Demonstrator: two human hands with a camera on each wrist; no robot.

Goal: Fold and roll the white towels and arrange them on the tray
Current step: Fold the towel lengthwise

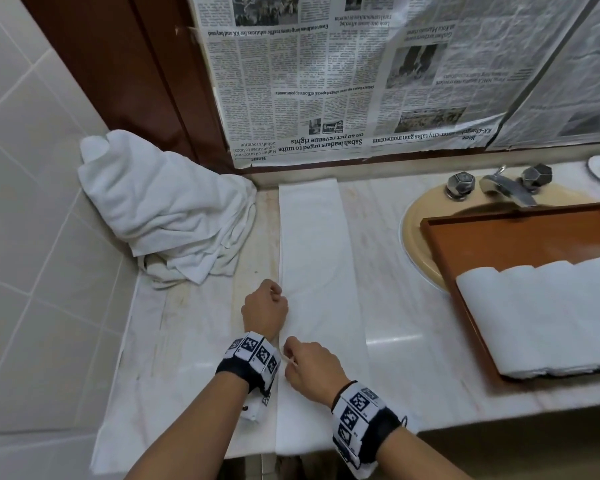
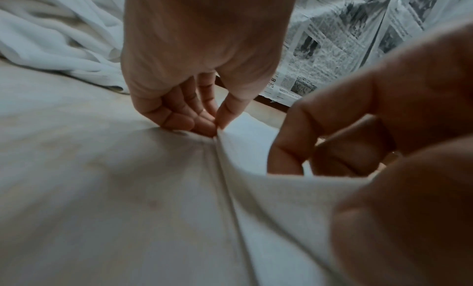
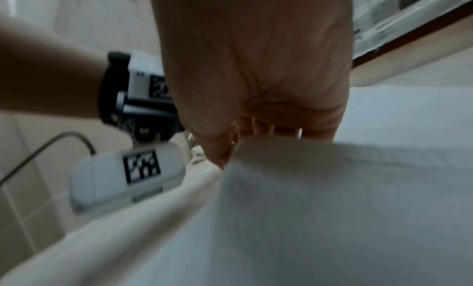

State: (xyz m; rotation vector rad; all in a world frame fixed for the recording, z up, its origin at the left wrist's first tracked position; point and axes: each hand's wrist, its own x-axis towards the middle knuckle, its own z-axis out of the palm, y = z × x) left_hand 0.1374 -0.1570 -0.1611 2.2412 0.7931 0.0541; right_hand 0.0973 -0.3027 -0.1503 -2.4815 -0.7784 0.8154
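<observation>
Left hand pinches the left long edge of the folded towel strip, thumb against curled fingers, I see it clearly in the left wrist view. Right hand pinches the same edge nearer to me, just behind the left wrist; the right wrist view shows its fingers curled over the cloth fold, a bit blurred. Edge is lifted slightly between the 2 hands.

Strip lies flat on the marble counter, running from the back wall toward the front edge and hanging a little over it.

Tray is brown, sits on the right, partly over the sink basin. Rolled white towels lie side by side in its near half; I count at least 4, the row runs out of frame. The far half is bare.

Pile of unfolded white towels sits in the left back corner against the tiled wall, well apart from the tray.

Faucet with 2 knobs behind the basin. Newspaper sheets cover the wall above the counter. Both wrists wear marker-printed bands.
</observation>
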